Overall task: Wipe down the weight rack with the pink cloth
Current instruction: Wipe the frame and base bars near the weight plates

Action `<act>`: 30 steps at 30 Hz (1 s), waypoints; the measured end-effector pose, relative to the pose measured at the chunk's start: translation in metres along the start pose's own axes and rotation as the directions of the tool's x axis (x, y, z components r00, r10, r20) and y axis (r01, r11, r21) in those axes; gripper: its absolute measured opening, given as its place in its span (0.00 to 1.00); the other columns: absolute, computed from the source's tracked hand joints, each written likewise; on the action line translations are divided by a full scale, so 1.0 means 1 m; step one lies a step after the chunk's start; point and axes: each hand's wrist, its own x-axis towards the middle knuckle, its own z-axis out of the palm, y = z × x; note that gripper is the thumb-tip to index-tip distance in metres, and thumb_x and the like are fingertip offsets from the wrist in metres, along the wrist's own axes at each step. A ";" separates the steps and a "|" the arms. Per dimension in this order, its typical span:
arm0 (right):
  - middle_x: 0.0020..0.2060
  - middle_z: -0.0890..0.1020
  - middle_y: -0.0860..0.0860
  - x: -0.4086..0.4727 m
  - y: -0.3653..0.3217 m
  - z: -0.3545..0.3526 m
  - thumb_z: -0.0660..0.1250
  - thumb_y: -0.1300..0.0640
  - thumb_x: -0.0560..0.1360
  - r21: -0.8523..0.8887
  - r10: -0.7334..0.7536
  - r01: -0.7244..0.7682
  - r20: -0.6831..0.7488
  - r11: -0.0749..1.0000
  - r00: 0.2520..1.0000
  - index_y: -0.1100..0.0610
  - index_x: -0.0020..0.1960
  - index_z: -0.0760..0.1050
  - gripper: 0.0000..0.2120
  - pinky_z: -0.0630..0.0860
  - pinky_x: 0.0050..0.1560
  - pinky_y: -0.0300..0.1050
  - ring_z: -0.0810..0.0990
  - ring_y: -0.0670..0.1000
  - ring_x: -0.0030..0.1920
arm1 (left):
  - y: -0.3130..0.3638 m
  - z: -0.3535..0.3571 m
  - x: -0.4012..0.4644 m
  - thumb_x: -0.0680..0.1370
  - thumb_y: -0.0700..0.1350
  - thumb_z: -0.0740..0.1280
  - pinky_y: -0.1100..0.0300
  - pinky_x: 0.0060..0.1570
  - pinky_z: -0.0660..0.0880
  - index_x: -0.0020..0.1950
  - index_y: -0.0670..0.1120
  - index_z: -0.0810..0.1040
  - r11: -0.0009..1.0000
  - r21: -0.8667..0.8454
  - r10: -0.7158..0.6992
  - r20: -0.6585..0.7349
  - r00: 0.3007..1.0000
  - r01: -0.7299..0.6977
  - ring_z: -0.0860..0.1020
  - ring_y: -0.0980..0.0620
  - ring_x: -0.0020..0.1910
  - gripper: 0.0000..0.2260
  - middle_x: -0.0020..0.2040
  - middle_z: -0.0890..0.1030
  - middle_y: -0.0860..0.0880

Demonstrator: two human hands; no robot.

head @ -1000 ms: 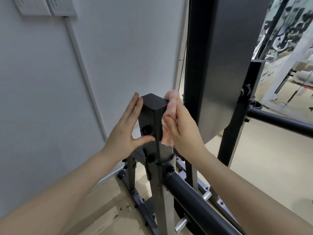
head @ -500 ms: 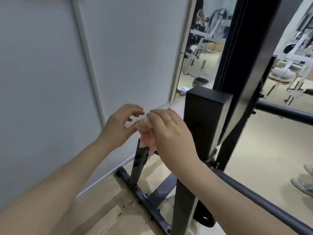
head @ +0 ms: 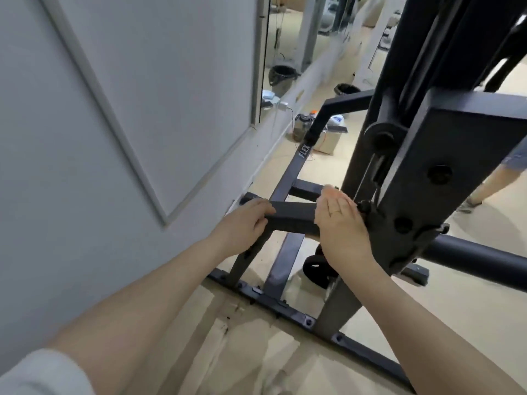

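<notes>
Head: hands [head: 241, 225] gripping rack crossbar [head: 293, 218]

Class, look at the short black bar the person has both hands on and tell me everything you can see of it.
The short black bar is a square-section tube, apparently matt dark-painted metal. It runs roughly level between a slanted leg near the wall and the rack's tall upright. The left hand curls round its wall-side end; the right hand covers its other end by the upright's bolts. The pink cloth is not visible. Lower frame members pass beneath it.
</notes>
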 end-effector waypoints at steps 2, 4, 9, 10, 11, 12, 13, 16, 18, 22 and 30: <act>0.72 0.61 0.59 0.005 0.001 0.008 0.50 0.57 0.81 -0.063 0.011 -0.012 -0.016 0.998 1.000 0.63 0.73 0.54 0.23 0.49 0.75 0.52 0.56 0.59 0.73 | -0.006 0.013 0.016 0.81 0.41 0.57 0.62 0.63 0.63 0.72 0.48 0.66 1.000 0.003 -0.019 0.059 0.998 0.019 0.70 0.50 0.65 0.18 0.71 0.67 0.51; 0.72 0.62 0.60 0.010 -0.006 0.014 0.48 0.53 0.82 -0.082 -0.023 0.023 0.003 0.996 1.000 0.64 0.74 0.53 0.24 0.47 0.75 0.54 0.57 0.59 0.73 | -0.010 0.024 0.030 0.80 0.42 0.60 0.59 0.67 0.61 0.75 0.50 0.60 0.999 0.018 -0.041 0.110 0.993 0.039 0.66 0.50 0.70 0.23 0.74 0.63 0.51; 0.73 0.60 0.61 0.038 -0.033 0.026 0.48 0.47 0.82 -0.086 -0.098 0.107 0.103 0.991 0.990 0.65 0.74 0.52 0.28 0.52 0.73 0.57 0.57 0.61 0.73 | -0.025 0.039 0.048 0.77 0.42 0.66 0.58 0.67 0.61 0.75 0.48 0.61 0.994 -0.010 -0.105 0.125 0.987 0.107 0.64 0.49 0.70 0.28 0.74 0.63 0.50; 0.72 0.61 0.61 0.043 -0.035 0.025 0.48 0.47 0.82 -0.081 -0.119 0.128 0.108 0.989 0.987 0.65 0.74 0.52 0.28 0.54 0.73 0.57 0.58 0.61 0.72 | -0.028 0.040 0.050 0.76 0.42 0.67 0.57 0.68 0.62 0.74 0.48 0.62 0.995 -0.016 -0.094 0.123 0.988 0.097 0.65 0.49 0.70 0.28 0.73 0.64 0.50; 0.71 0.63 0.61 0.045 -0.035 0.025 0.49 0.47 0.82 -0.064 -0.136 0.142 0.098 0.988 0.986 0.65 0.74 0.53 0.28 0.55 0.72 0.56 0.60 0.61 0.71 | -0.031 0.040 0.052 0.75 0.42 0.68 0.56 0.68 0.63 0.73 0.49 0.63 0.997 -0.014 -0.076 0.117 0.990 0.078 0.66 0.49 0.69 0.28 0.72 0.66 0.49; 0.70 0.64 0.61 0.044 -0.032 0.024 0.49 0.47 0.82 -0.053 -0.142 0.147 0.078 0.988 0.987 0.65 0.74 0.53 0.28 0.56 0.72 0.55 0.62 0.60 0.69 | -0.034 0.039 0.055 0.75 0.42 0.70 0.54 0.67 0.66 0.73 0.49 0.65 0.998 -0.008 -0.057 0.114 0.992 0.059 0.68 0.49 0.68 0.28 0.71 0.67 0.50; 0.69 0.66 0.61 0.038 -0.027 0.022 0.50 0.48 0.81 -0.075 -0.130 0.134 0.059 0.988 0.990 0.65 0.73 0.55 0.27 0.59 0.71 0.54 0.64 0.60 0.68 | -0.036 0.038 0.057 0.74 0.43 0.70 0.53 0.66 0.68 0.72 0.49 0.66 0.999 -0.002 -0.043 0.114 0.993 0.043 0.69 0.49 0.66 0.28 0.70 0.69 0.50; 0.64 0.75 0.60 0.007 -0.021 0.017 0.60 0.50 0.76 -0.111 -0.013 0.012 -0.005 0.994 1.000 0.64 0.70 0.67 0.27 0.68 0.66 0.51 0.74 0.59 0.64 | -0.042 0.035 0.061 0.72 0.45 0.72 0.54 0.62 0.70 0.70 0.52 0.68 1.000 0.025 -0.022 0.119 0.993 0.019 0.72 0.50 0.63 0.28 0.67 0.72 0.52; 0.63 0.76 0.59 0.004 -0.028 0.018 0.63 0.52 0.73 -0.100 0.019 -0.021 -0.023 0.995 1.000 0.63 0.68 0.70 0.26 0.68 0.66 0.50 0.74 0.57 0.64 | -0.045 0.035 0.062 0.71 0.47 0.73 0.55 0.59 0.70 0.70 0.53 0.68 0.999 0.043 -0.005 0.109 0.994 0.000 0.73 0.50 0.61 0.28 0.66 0.73 0.52; 0.75 0.55 0.63 0.042 -0.057 0.029 0.49 0.55 0.82 -0.069 -0.067 0.073 0.088 0.995 0.994 0.66 0.76 0.47 0.27 0.44 0.75 0.54 0.53 0.60 0.75 | -0.052 0.033 0.066 0.70 0.49 0.73 0.59 0.53 0.70 0.69 0.53 0.69 0.996 0.018 0.081 0.087 0.993 -0.083 0.75 0.50 0.57 0.28 0.62 0.76 0.51; 0.70 0.65 0.64 -0.002 -0.044 0.026 0.56 0.64 0.74 -0.070 0.119 -0.125 -0.082 0.990 0.989 0.67 0.72 0.61 0.26 0.58 0.70 0.56 0.64 0.62 0.71 | -0.073 0.018 0.088 0.71 0.50 0.73 0.59 0.56 0.69 0.69 0.52 0.69 0.984 0.002 0.172 0.291 0.941 -0.181 0.73 0.53 0.59 0.28 0.62 0.75 0.53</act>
